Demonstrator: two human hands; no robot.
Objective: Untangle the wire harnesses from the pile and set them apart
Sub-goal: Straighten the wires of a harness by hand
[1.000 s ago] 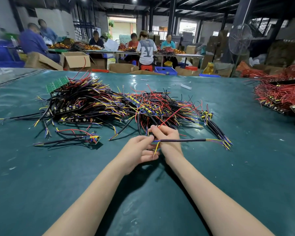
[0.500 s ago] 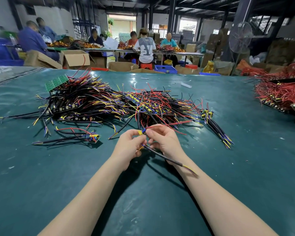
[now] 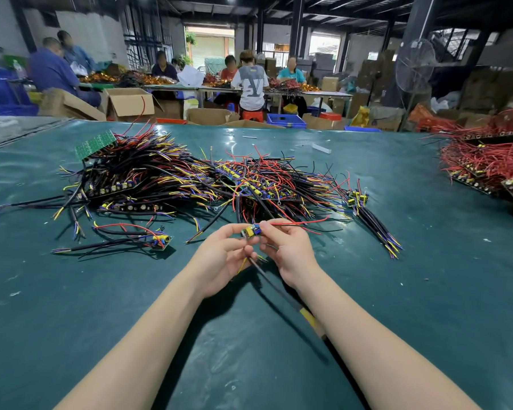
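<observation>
A big tangled pile of wire harnesses (image 3: pixel 190 179), black, red, yellow and blue with small circuit boards, lies across the middle of the green table (image 3: pixel 71 306). Just in front of it, my left hand (image 3: pixel 219 258) and my right hand (image 3: pixel 290 250) together hold one wire harness (image 3: pixel 251 230) by its small green board. Its red wire sticks out to the right and its black cable hangs down toward me between my forearms. One separated harness (image 3: pixel 125 241) lies alone at the left, and a small bundle (image 3: pixel 373 223) lies at the right of the pile.
A second heap of red-wired boards (image 3: pixel 486 167) covers the table's right edge. A green circuit panel (image 3: pixel 95 143) leans on the pile's back left. Beyond the table stand cardboard boxes (image 3: pixel 128 103), blue crates, a standing fan (image 3: pixel 413 66) and several people at far benches.
Both hands rose slightly and turned the harness. Its black cable swung from pointing right to hanging toward me, and the small board now shows between my fingertips.
</observation>
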